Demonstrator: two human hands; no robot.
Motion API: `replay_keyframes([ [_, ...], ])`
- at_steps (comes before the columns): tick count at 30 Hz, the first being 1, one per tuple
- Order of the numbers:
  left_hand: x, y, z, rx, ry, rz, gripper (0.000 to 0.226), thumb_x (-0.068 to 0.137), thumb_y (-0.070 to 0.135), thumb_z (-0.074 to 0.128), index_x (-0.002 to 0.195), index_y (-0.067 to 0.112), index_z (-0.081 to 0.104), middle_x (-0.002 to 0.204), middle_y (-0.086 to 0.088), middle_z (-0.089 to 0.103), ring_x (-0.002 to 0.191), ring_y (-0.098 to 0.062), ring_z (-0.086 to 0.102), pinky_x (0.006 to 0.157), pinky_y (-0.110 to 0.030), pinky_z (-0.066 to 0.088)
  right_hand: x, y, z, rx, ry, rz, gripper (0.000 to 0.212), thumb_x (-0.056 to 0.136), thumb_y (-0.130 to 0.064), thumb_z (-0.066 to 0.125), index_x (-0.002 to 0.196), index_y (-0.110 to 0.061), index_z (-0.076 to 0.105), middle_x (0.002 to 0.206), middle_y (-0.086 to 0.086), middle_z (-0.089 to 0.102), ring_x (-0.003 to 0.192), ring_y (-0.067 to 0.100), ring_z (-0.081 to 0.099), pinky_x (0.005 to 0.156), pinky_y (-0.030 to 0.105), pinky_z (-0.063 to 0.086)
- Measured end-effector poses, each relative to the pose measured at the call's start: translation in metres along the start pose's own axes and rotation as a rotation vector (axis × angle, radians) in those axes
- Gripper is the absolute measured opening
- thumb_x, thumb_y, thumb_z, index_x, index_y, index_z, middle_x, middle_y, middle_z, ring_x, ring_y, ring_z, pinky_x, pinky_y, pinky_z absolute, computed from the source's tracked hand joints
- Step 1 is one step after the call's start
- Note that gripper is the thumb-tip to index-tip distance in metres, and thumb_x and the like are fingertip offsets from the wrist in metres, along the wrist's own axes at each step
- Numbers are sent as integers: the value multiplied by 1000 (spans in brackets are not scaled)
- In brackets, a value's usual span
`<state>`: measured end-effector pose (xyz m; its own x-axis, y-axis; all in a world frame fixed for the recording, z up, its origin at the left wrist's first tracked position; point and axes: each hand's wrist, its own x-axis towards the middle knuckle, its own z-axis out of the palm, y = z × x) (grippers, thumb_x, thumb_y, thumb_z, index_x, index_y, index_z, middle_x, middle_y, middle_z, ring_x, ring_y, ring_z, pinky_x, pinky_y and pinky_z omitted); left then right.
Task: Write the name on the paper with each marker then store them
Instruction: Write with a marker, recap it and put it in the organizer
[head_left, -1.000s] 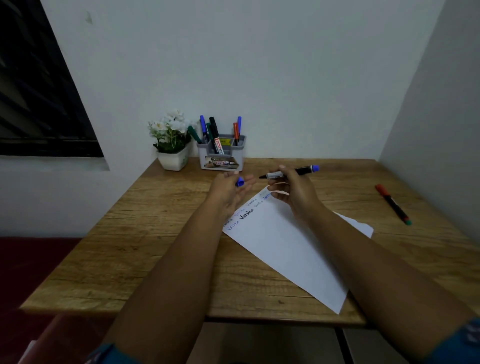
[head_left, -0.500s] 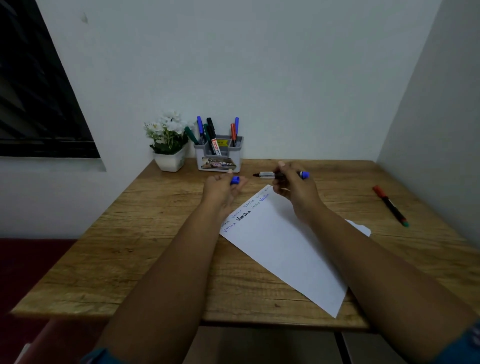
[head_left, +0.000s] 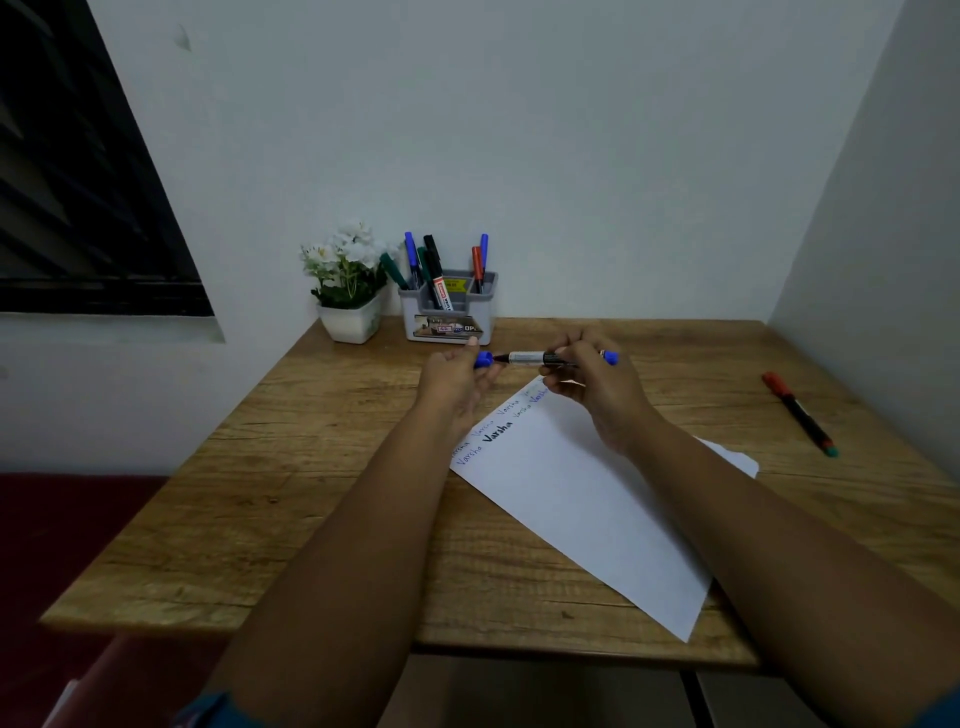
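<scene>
The blue marker (head_left: 550, 358), a slim barrel with a silver label band, dark grip and blue end plug, lies level in the pinching fingers (head_left: 563, 364) of the right hand (head_left: 597, 384), its bare tip just short of the blue cap (head_left: 483, 359) nipped in the left hand (head_left: 457, 376) fingers. To cap it well, keep barrel and cap in line and press straight until seated. Below the fingers lies the paper (head_left: 576, 493) on the tabletop (head_left: 311, 467); beyond them the pen holder (head_left: 449, 312); well right, a red marker (head_left: 800, 413).
</scene>
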<state>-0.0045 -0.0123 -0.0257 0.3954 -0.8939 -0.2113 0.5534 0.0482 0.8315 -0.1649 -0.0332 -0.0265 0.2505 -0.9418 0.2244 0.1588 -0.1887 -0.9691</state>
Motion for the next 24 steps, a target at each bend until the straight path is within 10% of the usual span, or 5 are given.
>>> replay_keyframes([
  [12,2,-5,-2,90,-44,59,36,91,13,64,120,2,46,112,-21,62,69,-13,72,60,-18,56,-4,9,0,-392,-91,-248,13,89,-13,70,102,-17,72,88,-4,73,71,15,70,72,24,58],
  [17,-4,-4,-1,121,-244,157,54,82,0,71,120,21,38,105,-16,66,84,-22,71,79,-38,59,-1,11,2,-815,-171,-629,28,94,-8,61,122,-8,62,90,-6,64,63,3,60,65,11,42],
  [24,-10,-11,6,253,-325,296,68,84,-4,67,130,28,30,115,-12,67,98,-27,69,74,-37,58,-1,24,8,-788,-48,-594,32,92,-4,61,120,1,48,90,-10,56,71,-19,53,61,-2,35],
])
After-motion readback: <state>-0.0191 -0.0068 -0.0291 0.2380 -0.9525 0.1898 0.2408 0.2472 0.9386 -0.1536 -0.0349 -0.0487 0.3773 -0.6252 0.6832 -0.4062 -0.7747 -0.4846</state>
